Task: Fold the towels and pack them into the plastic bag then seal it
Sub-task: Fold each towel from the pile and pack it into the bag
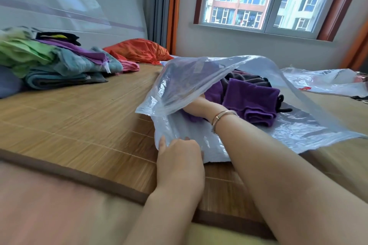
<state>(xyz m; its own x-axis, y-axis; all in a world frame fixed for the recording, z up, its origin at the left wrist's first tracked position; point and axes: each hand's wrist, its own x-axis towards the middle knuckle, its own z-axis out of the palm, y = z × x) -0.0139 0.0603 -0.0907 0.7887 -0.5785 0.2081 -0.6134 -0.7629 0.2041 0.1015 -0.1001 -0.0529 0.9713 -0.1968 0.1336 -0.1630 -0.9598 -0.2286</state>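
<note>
A large clear plastic bag (199, 77) lies open on the bamboo mat (69, 117), its upper flap raised. Inside sit a folded purple towel (253, 103) and dark grey towels (247, 78) behind it. My left hand (179, 157) pinches the lower edge of the bag's mouth at its near left corner. My right hand (196, 105) reaches into the bag past the wrist, which wears a bracelet, and rests on purple cloth at the left; its fingers are hidden by the cloth and the flap.
A pile of loose towels (59, 59) in green, teal, purple and black lies at the far left. An orange bag (139, 48) sits near the headboard. Another clear plastic bag (326, 81) lies at the right. The mat's brown edge (79, 177) runs in front of me.
</note>
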